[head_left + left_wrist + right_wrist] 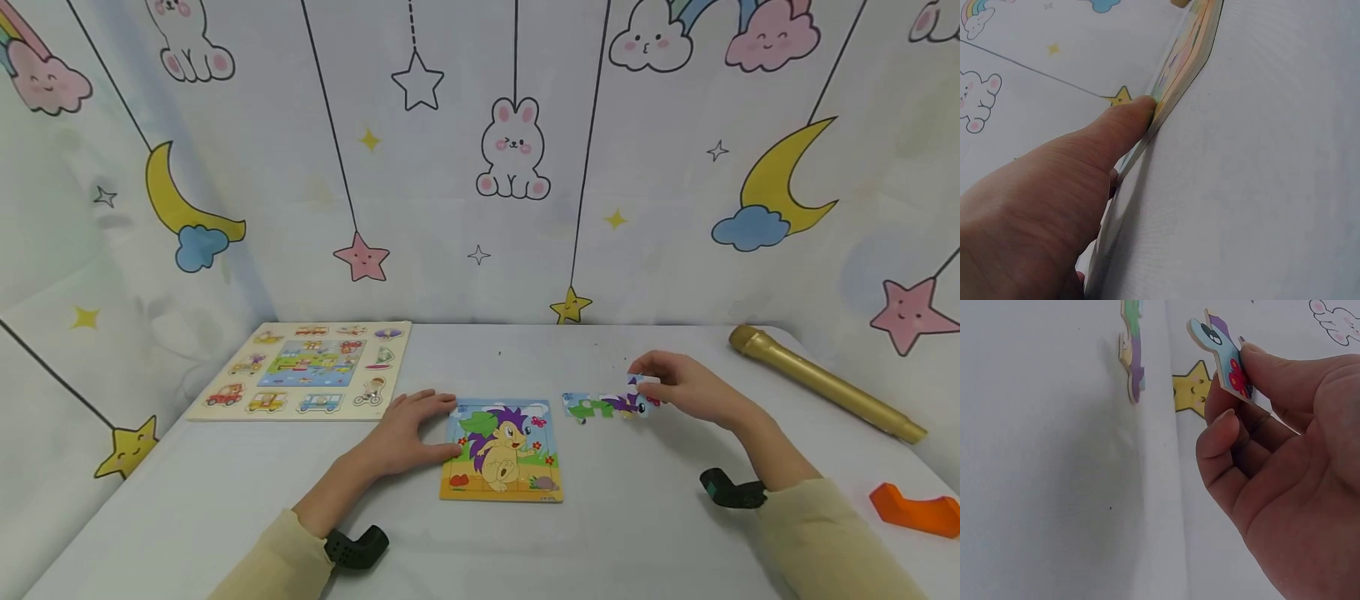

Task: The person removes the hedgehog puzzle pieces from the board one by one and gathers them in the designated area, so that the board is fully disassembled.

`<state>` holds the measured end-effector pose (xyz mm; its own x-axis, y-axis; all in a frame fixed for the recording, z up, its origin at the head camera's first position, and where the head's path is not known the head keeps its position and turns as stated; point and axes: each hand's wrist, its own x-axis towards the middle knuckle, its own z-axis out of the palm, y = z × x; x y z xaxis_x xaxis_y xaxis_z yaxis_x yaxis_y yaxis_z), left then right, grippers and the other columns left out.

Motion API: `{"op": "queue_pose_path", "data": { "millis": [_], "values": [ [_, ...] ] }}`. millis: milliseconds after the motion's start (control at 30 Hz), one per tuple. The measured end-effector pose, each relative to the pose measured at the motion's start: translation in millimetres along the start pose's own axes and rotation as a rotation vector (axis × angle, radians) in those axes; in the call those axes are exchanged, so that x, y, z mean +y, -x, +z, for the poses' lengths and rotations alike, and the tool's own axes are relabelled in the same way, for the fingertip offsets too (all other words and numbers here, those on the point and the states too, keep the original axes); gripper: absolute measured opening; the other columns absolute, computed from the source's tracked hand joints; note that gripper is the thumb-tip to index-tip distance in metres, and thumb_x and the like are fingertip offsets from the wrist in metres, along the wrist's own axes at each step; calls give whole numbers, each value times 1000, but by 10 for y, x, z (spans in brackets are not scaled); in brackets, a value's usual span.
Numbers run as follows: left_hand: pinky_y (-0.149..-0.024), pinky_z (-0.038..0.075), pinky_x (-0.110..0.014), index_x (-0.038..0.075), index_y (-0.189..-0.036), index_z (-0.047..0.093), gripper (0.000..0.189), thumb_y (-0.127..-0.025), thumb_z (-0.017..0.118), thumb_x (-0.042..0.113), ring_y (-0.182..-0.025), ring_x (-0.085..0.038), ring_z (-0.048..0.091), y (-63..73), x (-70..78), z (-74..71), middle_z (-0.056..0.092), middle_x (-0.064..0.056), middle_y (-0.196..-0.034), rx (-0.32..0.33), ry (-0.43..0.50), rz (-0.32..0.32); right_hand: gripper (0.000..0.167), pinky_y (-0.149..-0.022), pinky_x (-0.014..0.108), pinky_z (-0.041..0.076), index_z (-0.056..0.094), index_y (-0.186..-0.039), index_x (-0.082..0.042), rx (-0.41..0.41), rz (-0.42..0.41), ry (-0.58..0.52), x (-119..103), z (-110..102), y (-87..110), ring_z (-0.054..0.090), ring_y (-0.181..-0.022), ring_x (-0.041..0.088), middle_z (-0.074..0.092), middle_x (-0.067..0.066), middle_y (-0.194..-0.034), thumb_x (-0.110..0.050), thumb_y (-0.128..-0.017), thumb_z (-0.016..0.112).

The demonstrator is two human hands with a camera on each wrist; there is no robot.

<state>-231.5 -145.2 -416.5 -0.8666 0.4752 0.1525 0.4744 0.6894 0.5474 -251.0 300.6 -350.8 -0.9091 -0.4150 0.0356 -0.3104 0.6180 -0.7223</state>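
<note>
A square hedgehog picture board (501, 454) lies flat on the table. My left hand (408, 433) rests at its left side with fingers spread, and in the left wrist view the thumb (1122, 125) touches the board's edge. Right of the board lies a short strip of joined puzzle pieces (596, 406), green and purple on light blue. My right hand (690, 390) pinches a puzzle piece (1230, 361) between thumb and fingers, at the strip's right end in the head view. That piece is light blue with a purple corner and a red butterfly. The right wrist view shows it held above the table.
A larger puzzle board (390, 379) with vehicle pictures lies at the back left. Along the right side is a gold microphone-shaped stick (832, 387), with an orange curved piece (915, 510) nearer the front. A patterned cloth (450, 167) hangs behind the white table (480, 550).
</note>
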Motion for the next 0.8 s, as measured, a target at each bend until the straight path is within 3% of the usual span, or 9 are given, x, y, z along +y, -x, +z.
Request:
{"op": "queue_pose_path", "data": {
  "millis": [333, 533, 800],
  "values": [
    [-121, 11, -54, 12, -143, 59, 72, -85, 77, 50, -146, -29, 32, 1, -17, 2, 52, 2, -149, -1, -9, 3, 26, -80, 27, 52, 62, -120, 1, -6, 41, 4, 275, -29, 68, 57, -96, 25, 63, 13, -117, -15, -99, 65],
    [-121, 12, -54, 12, -143, 58, 72, -85, 77, 50, -146, -29, 32, 8, -3, -4, 52, 2, -149, -3, -11, 1, 24, -90, 36, 48, 64, -120, -4, 13, 64, 42, 356, -7, 75, 52, -110, 30, 62, 12, -122, -17, -100, 65],
    [-121, 11, -54, 11, -143, 58, 71, -86, 77, 49, -147, -29, 31, 3, 7, -5, 52, 1, -149, -8, -16, 4, 23, -82, 34, 47, 67, -118, -5, 35, 65, 121, 376, 38, 42, 52, -98, 25, 64, 9, -114, -19, -100, 65]
  ]
}}
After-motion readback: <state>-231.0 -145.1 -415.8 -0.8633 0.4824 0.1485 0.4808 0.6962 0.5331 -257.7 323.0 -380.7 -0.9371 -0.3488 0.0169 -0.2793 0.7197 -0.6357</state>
